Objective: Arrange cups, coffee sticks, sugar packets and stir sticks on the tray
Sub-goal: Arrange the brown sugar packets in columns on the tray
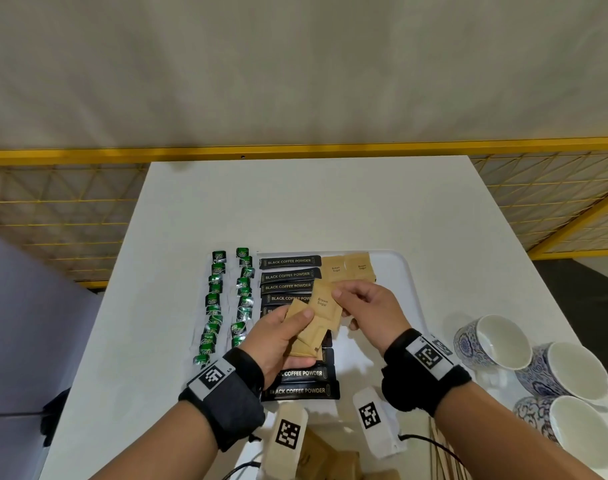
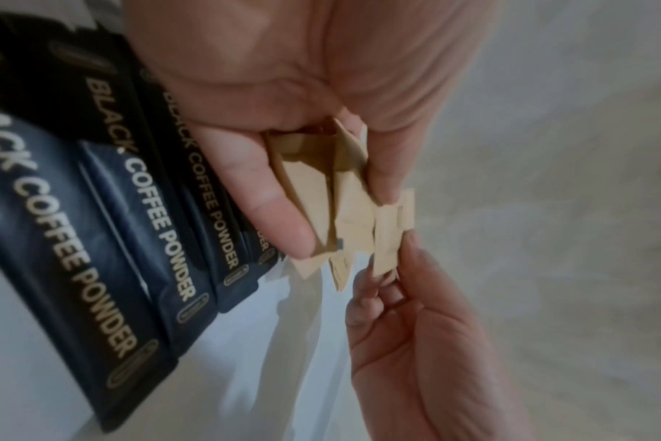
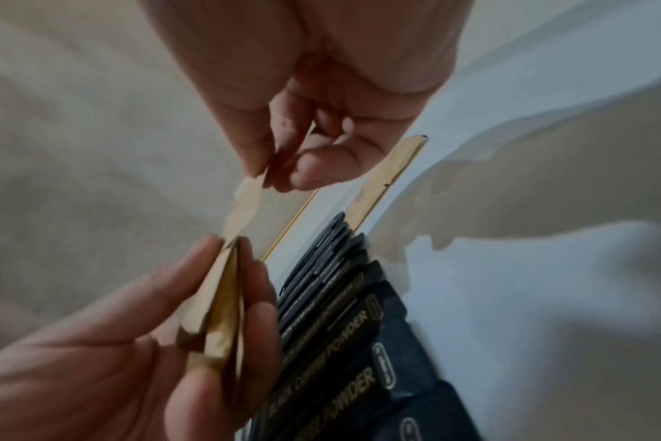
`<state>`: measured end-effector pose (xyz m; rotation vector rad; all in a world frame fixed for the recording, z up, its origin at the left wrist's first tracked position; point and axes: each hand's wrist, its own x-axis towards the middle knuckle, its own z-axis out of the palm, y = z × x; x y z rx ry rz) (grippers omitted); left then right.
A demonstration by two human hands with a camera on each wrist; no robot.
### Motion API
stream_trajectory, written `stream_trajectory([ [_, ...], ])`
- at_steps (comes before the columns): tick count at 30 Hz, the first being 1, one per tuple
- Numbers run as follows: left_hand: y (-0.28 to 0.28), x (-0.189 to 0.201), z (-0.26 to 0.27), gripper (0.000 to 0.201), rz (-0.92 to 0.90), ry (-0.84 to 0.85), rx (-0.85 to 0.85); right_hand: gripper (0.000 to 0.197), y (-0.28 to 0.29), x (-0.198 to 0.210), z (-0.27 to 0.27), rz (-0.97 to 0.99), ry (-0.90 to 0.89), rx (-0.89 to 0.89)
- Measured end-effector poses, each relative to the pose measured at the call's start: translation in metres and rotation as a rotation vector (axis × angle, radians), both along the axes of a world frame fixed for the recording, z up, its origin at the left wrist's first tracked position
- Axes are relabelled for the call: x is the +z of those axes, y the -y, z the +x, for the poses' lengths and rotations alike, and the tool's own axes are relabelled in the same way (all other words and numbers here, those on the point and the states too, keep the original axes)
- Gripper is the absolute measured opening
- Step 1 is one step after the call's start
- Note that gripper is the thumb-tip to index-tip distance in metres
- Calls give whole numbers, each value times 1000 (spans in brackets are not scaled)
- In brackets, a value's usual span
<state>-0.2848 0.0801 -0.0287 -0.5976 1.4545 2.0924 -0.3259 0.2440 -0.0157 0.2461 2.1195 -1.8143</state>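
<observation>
Sugar packets [image 1: 307, 336] sit bunched in the left hand [image 1: 276, 336], which holds them above the near half of the tray [image 1: 404, 271]. One packet [image 1: 325, 304] is pinched by the right hand [image 1: 366, 306], so that hand is nearer the open spot. Its long side points toward the far edge. Two brown packets [image 1: 347, 268] already lie flat at the tray's far edge, and I think the next one goes just beside them. Black coffee sticks [image 1: 290, 274] fill the tray's left side. Green packets [image 1: 226, 299] lie off its left edge, cups [image 1: 538, 365] off its right.
</observation>
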Motion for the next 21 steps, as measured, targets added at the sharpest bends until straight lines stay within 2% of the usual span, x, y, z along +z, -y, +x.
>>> stream_trajectory([
  [6, 0, 0, -3, 23, -23, -35, 110, 6, -3, 0, 4, -99, 100, -50],
  [10, 1, -1, -5, 23, -55, -41, 160, 7, -4, -2, 8, -16, 95, -3],
  [12, 2, -1, -4, 21, -67, -37, 145, 26, -6, -3, 9, 49, -1, 52],
  [14, 3, -2, -3, 22, -87, -37, 115, 44, -8, -1, 8, 143, -129, 180],
  [16, 2, -4, -2, 26, -112, -43, 92, 43, -8, 5, 8, 321, -242, 371],
  [18, 1, -5, -2, 24, -107, -41, 92, 38, -7, 8, 7, 427, -266, 493],
  [21, 1, -4, -2, 20, -69, -18, 135, 34, -8, 2, 6, 312, -120, 426],
])
